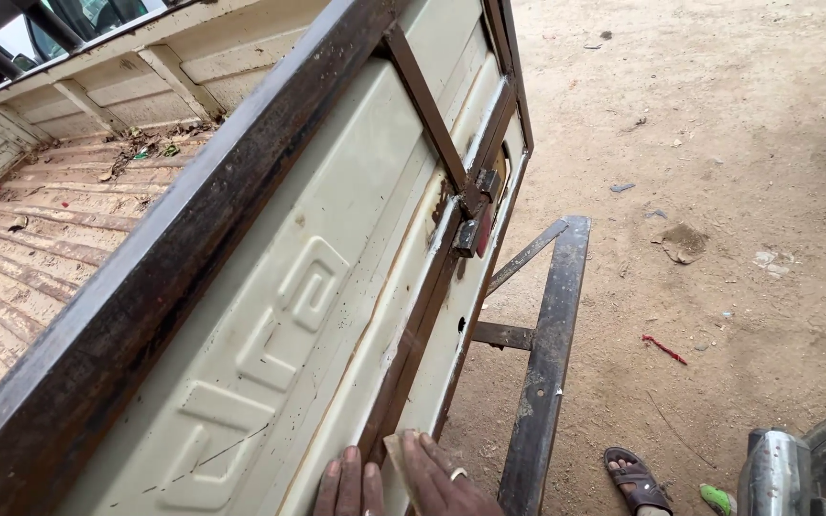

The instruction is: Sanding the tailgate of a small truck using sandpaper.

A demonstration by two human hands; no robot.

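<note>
My left hand (348, 487) lies flat with fingers together on the cream-painted tailgate (289, 315) of a small truck, at the lower edge of the view. Beside it, my right hand (446, 485), with a ring on one finger, presses a small tan pad (396, 457), perhaps sandpaper, against the tailgate's rusty lower edge. Only the fingers of both hands show. Raised lettering is stamped into the panel above my left hand.
A dark rusty top rail (174, 268) crosses the tailgate; a latch (475, 205) sits at its far end. A rusty steel bumper frame (549, 363) juts out to the right. The ribbed truck bed (40, 239) holds litter. On the dirt ground are a sandalled foot (635, 481) and a motorbike exhaust (774, 473).
</note>
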